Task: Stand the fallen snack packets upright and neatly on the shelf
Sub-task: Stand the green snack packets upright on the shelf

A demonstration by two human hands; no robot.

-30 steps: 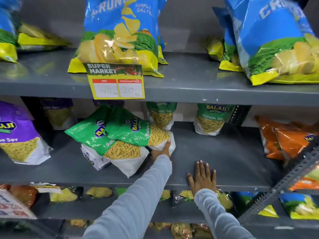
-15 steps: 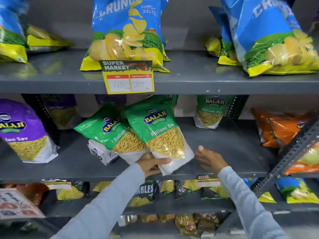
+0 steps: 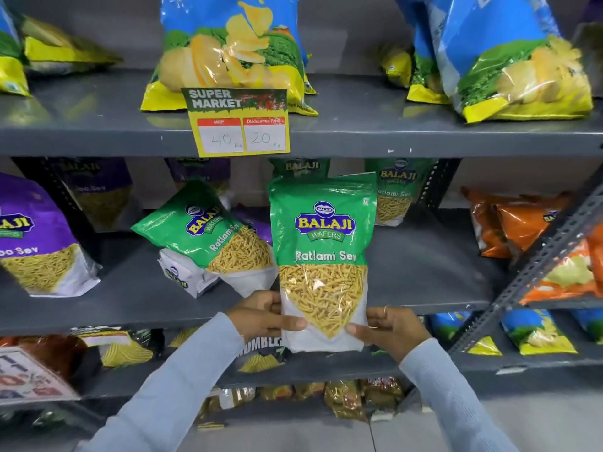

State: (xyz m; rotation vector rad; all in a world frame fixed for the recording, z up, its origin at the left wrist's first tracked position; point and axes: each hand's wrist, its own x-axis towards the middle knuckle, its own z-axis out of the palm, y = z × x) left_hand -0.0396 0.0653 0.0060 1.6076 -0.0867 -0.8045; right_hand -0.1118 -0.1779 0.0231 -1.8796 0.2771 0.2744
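A green Ratlami Sev packet (image 3: pixel 323 243) is held upright in front of the middle shelf (image 3: pixel 424 269), its bottom edge hanging below the shelf's front lip. My left hand (image 3: pixel 264 316) grips its lower left corner and my right hand (image 3: pixel 388 327) grips its lower right corner. Another green Ratlami Sev packet (image 3: pixel 208 233) lies tilted to the left, leaning on a white-bottomed packet (image 3: pixel 182 278). Two more green packets (image 3: pixel 393 190) stand at the back of the shelf, one partly hidden behind the held packet.
Purple sev packets (image 3: pixel 32 236) stand at the left, orange packets (image 3: pixel 518 220) at the right. Blue chip bags (image 3: pixel 235 50) fill the top shelf above a yellow price tag (image 3: pixel 238 122). A slotted metal upright (image 3: pixel 535 265) slants across the right side. Bare shelf lies right of the held packet.
The top green packet has been lifted off the leaning pile and turned upright. My right hand moved from the shelf edge onto the packet; both hands now hold its bottom corners.
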